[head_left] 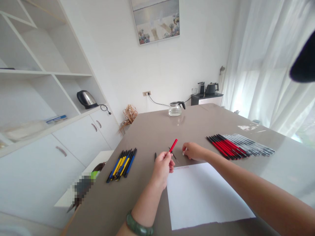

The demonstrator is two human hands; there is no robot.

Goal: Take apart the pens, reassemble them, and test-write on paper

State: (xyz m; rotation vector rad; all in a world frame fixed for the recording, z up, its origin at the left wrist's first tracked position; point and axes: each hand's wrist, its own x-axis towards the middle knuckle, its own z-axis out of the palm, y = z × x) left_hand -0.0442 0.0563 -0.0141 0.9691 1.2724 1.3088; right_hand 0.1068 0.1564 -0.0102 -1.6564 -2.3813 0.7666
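My left hand [161, 167], with a green bangle on its wrist, is closed in a pinch on a red pen [173, 145] that points up and away. My right hand [193, 151] rests closed on the grey table [137, 137] just past the top edge of a white sheet of paper [204, 196], with something small and white at its fingertips. A thin dark pen part [174, 155] lies between the hands. A small black piece [155, 156] lies left of my left hand.
A bundle of blue, yellow and black pens [122, 165] lies at left. A row of red, black and clear pens [240, 146] lies at right. A glass jug [175, 108] stands at the far edge. White shelves with a kettle [85, 99] are at left.
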